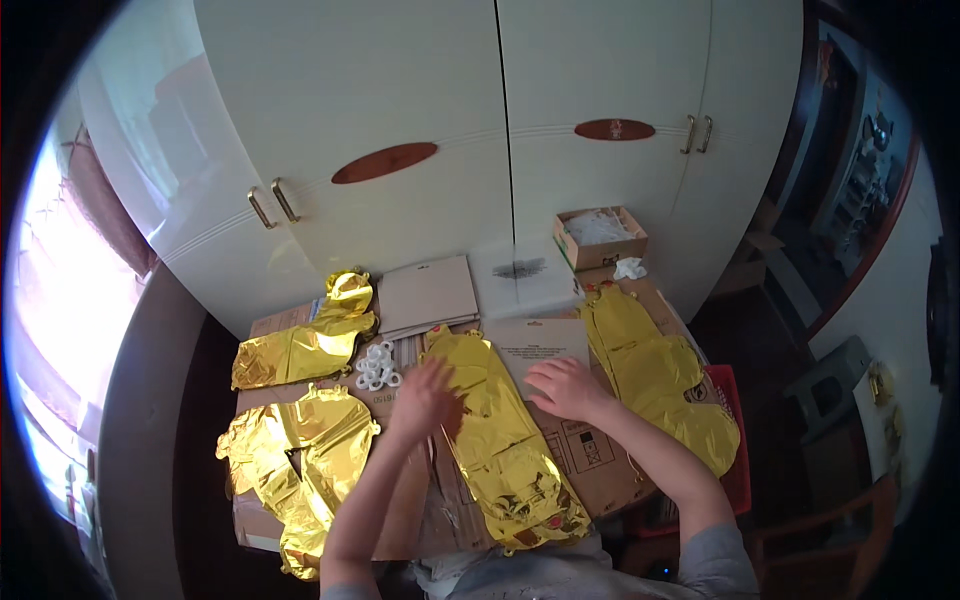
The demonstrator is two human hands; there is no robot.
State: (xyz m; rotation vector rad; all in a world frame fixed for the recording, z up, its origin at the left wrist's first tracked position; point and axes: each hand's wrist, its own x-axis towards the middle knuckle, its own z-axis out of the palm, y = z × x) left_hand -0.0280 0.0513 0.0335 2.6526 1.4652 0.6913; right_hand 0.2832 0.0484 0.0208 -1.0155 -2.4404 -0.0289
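Note:
A flat gold foil balloon [500, 430] lies lengthwise before me, over cardboard. My left hand [425, 395] is at its upper left edge; motion blur hides how the fingers are placed. To the balloon's right, my right hand [565, 388] is over the lower part of a grey-brown printed card [535, 342], fingers stretched toward the balloon and somewhat apart, nothing visible in them. A small heap of white rings [377, 366] sits left of my left hand. More gold foil balloons lie on both sides: a crumpled one [310, 450] at left, another [300, 350] behind it, and a long one [660, 370] at right.
Stacked brown cards [430, 295] and a clear plastic bag pile [525, 280] are at the back. An open carton [603, 237] holds whitish plastic, with a white crumpled piece [630, 268] beside it. A red basket [735, 480] stands at the right edge. White cupboard doors [400, 90] rise behind.

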